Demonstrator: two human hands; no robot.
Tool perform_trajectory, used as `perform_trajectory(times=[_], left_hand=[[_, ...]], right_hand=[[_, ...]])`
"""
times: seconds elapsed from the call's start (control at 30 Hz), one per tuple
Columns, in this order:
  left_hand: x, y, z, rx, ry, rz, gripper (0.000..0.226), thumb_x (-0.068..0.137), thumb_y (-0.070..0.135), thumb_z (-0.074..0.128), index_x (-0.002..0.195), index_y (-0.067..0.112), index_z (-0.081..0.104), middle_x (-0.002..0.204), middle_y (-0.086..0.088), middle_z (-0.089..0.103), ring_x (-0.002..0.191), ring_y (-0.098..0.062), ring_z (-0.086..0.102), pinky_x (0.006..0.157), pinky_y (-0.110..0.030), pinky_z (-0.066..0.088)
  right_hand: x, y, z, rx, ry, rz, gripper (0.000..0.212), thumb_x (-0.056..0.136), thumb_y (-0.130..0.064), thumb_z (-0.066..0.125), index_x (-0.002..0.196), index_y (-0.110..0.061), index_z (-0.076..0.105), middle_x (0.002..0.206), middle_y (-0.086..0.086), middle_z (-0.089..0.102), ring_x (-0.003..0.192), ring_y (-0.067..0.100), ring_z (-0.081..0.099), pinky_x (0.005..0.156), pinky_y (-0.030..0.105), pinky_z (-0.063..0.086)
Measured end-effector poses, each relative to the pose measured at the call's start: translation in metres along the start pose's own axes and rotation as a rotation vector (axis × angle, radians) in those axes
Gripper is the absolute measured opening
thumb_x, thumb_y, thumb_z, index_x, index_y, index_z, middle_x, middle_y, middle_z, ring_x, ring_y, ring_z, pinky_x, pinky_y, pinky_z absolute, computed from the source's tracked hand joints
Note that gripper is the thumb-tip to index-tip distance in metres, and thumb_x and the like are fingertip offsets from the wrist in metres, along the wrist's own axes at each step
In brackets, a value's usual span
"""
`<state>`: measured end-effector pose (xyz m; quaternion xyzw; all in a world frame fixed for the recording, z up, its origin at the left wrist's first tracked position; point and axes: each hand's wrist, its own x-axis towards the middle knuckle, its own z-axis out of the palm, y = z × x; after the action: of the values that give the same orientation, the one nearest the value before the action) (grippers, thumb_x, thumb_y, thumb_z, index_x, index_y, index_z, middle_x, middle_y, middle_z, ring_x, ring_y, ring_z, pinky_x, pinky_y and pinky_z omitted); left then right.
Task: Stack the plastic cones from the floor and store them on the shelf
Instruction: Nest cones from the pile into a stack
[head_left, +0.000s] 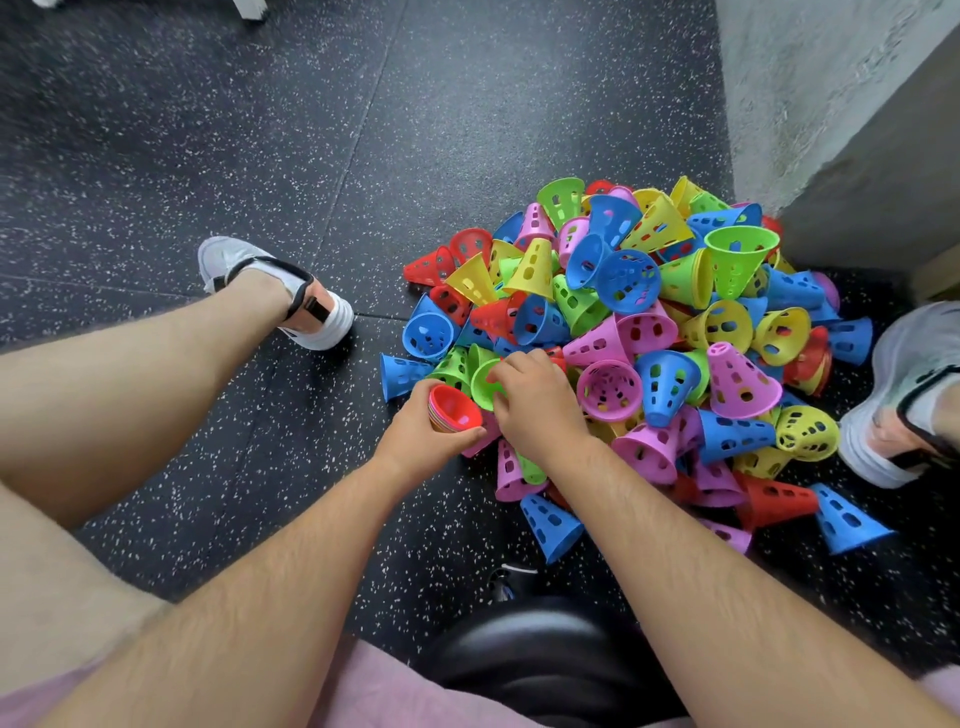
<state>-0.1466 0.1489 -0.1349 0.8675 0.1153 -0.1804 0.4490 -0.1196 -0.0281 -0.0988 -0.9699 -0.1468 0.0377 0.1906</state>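
A big heap of perforated plastic cones (639, 332) in red, blue, green, yellow and pink lies on the dark speckled floor in front of me. My left hand (421, 441) is wrapped around a short stack of nested cones (453, 413), a red one innermost, its open mouth facing up towards me. Right beside it, my right hand (535, 405) pinches the rim of a green cone (483, 382) at the near left edge of the heap. No shelf is visible.
My left foot in a white shoe (280, 291) rests left of the heap, my right shoe (904, 395) at its right edge. A grey concrete wall (831, 104) rises behind the heap. A black round seat (550, 660) is under me.
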Motion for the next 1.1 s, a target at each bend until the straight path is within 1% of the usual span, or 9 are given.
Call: perform_trajectory(times=[0.2, 0.3, 0.4, 0.47, 0.57, 0.7, 0.83, 1.0, 1.1], left_hand=[[0.004, -0.010, -0.001, 0.004, -0.035, -0.030, 0.074, 0.067, 0.041, 0.093, 0.125, 0.031, 0.048, 0.113, 0.010, 0.065, 0.105, -0.012, 0.063, 0.095, -0.035, 0.050], [0.005, -0.011, -0.001, 0.024, -0.049, -0.039, 0.076, 0.067, 0.042, 0.093, 0.127, 0.033, 0.047, 0.114, 0.010, 0.065, 0.106, -0.013, 0.063, 0.094, -0.032, 0.048], [0.004, -0.016, -0.004, 0.008, -0.050, -0.042, 0.074, 0.066, 0.044, 0.093, 0.122, 0.037, 0.046, 0.112, 0.012, 0.065, 0.104, -0.011, 0.064, 0.094, -0.032, 0.049], [0.005, -0.018, -0.007, -0.012, -0.038, -0.045, 0.073, 0.066, 0.043, 0.094, 0.122, 0.037, 0.047, 0.112, 0.012, 0.065, 0.105, -0.011, 0.064, 0.095, -0.032, 0.050], [0.008, -0.014, -0.008, -0.020, -0.027, -0.044, 0.077, 0.066, 0.044, 0.093, 0.127, 0.033, 0.047, 0.114, 0.010, 0.066, 0.107, -0.013, 0.064, 0.097, -0.035, 0.050], [0.007, -0.009, -0.007, -0.041, -0.018, -0.048, 0.083, 0.055, 0.058, 0.088, 0.124, 0.035, 0.047, 0.112, 0.011, 0.066, 0.104, -0.012, 0.064, 0.098, -0.039, 0.051], [0.006, -0.007, -0.009, -0.044, -0.002, -0.042, 0.081, 0.059, 0.055, 0.090, 0.125, 0.036, 0.047, 0.111, 0.012, 0.066, 0.103, -0.011, 0.065, 0.098, -0.041, 0.052], [0.005, -0.002, -0.012, -0.109, 0.016, -0.019, 0.074, 0.065, 0.044, 0.092, 0.124, 0.033, 0.049, 0.108, 0.012, 0.067, 0.098, -0.008, 0.067, 0.094, -0.037, 0.054], [0.002, 0.006, -0.013, -0.151, 0.035, 0.025, 0.079, 0.069, 0.041, 0.092, 0.132, 0.036, 0.046, 0.111, 0.015, 0.067, 0.099, -0.003, 0.067, 0.089, -0.026, 0.053]], right_hand=[[0.002, -0.013, 0.012, -0.320, -0.146, -0.040, 0.027, 0.093, -0.035, 0.060, 0.114, -0.020, 0.068, 0.121, -0.002, 0.057, 0.120, 0.027, 0.039, 0.098, 0.040, 0.031], [0.003, -0.014, 0.015, -0.406, -0.242, -0.004, 0.024, 0.091, -0.020, 0.058, 0.111, -0.017, 0.070, 0.128, 0.002, 0.048, 0.127, 0.031, 0.033, 0.102, 0.043, 0.029], [0.004, -0.013, 0.019, -0.399, -0.213, -0.025, 0.024, 0.089, -0.015, 0.058, 0.109, -0.019, 0.071, 0.126, 0.001, 0.047, 0.125, 0.030, 0.031, 0.100, 0.043, 0.027], [0.006, -0.012, 0.021, -0.335, -0.138, -0.018, 0.020, 0.088, -0.016, 0.060, 0.103, -0.022, 0.071, 0.120, -0.002, 0.051, 0.119, 0.027, 0.032, 0.094, 0.040, 0.023], [0.012, -0.009, 0.017, -0.155, 0.042, 0.041, 0.013, 0.092, -0.031, 0.063, 0.093, -0.021, 0.072, 0.106, -0.002, 0.057, 0.107, 0.027, 0.042, 0.085, 0.039, 0.024], [0.016, -0.009, 0.006, 0.070, 0.090, 0.093, 0.020, 0.094, -0.034, 0.063, 0.097, -0.016, 0.071, 0.100, 0.000, 0.062, 0.103, 0.026, 0.048, 0.088, 0.042, 0.034], [0.016, -0.004, -0.003, 0.296, 0.149, 0.188, 0.022, 0.095, -0.033, 0.065, 0.100, -0.012, 0.070, 0.097, -0.001, 0.063, 0.099, 0.023, 0.049, 0.090, 0.042, 0.042], [0.014, -0.005, -0.018, 0.522, 0.064, 0.152, 0.020, 0.092, -0.030, 0.070, 0.099, -0.011, 0.072, 0.082, -0.019, 0.050, 0.094, 0.018, 0.053, 0.084, 0.033, 0.044], [0.012, -0.008, -0.016, 0.569, -0.010, 0.174, 0.017, 0.087, -0.032, 0.076, 0.094, -0.017, 0.074, 0.082, -0.015, 0.056, 0.084, 0.012, 0.053, 0.076, 0.027, 0.041]])
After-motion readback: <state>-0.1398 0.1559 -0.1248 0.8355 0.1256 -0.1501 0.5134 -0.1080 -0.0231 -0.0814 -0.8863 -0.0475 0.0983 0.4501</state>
